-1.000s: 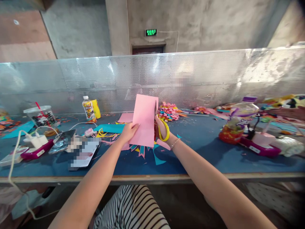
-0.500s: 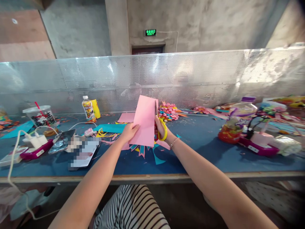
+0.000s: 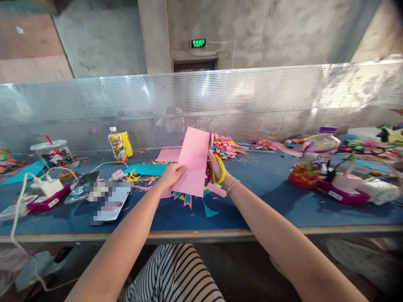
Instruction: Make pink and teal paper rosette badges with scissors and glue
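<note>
My left hand (image 3: 173, 174) pinches the left edge of a pink paper sheet (image 3: 193, 161), which is held up above the table. My right hand (image 3: 216, 165) is closed round scissors with yellow handles (image 3: 219, 170); their blades stand upright at the sheet's right edge. Beneath the sheet are pink, teal and yellow paper cuttings (image 3: 188, 199). A teal sheet (image 3: 146, 169) and another pink sheet (image 3: 168, 155) lie to the left. Just behind my right hand is a pile of colourful paper pieces (image 3: 225, 144).
On the left of the blue table (image 3: 264, 214) are a phone (image 3: 116, 205), a power strip (image 3: 50, 200), a cup (image 3: 53, 153) and a drink bottle (image 3: 117, 144). A large jug (image 3: 311, 161) and another power strip (image 3: 340, 193) stand right. A perforated metal screen (image 3: 126, 100) runs behind.
The pink sheet and my right hand with the scissors have moved slightly to the right. A narrow pink piece now shows on the table below my right hand.
</note>
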`<control>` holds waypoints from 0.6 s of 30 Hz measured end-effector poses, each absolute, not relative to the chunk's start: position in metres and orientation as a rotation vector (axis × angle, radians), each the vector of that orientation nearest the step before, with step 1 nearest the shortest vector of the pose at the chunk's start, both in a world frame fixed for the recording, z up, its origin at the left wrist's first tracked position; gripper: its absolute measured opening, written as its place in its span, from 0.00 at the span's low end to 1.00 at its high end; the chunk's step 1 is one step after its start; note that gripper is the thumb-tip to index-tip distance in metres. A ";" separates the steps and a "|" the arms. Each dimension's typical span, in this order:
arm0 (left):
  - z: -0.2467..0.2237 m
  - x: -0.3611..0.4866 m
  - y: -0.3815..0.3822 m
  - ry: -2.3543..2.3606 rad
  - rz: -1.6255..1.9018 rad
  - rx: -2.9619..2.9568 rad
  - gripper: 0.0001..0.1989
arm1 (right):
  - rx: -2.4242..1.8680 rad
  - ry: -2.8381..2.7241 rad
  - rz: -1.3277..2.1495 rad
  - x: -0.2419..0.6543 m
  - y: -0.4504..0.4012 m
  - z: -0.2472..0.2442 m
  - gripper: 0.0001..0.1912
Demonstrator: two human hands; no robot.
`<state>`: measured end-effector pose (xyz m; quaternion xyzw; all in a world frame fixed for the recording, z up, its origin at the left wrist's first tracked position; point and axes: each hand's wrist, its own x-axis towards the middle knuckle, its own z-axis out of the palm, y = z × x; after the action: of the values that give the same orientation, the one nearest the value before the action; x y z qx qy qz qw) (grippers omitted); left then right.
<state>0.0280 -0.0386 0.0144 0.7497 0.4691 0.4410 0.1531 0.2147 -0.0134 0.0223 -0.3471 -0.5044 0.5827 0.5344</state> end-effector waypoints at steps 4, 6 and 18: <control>0.015 0.027 -0.039 1.356 1.254 2.151 0.16 | -0.871 -1.156 1.335 0.212 -0.011 0.019 0.28; 0.016 0.027 -0.039 1.363 1.244 2.152 0.16 | -0.903 -1.148 1.331 0.212 -0.012 0.019 0.29; 0.013 0.026 -0.038 1.273 1.168 2.123 0.19 | -0.790 -1.188 1.547 0.224 -0.006 0.023 0.29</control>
<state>0.0263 -0.0381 0.0127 0.7597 0.4556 0.4182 0.2009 0.2239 -0.0062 0.0231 -0.3262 -0.4905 0.6383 0.4956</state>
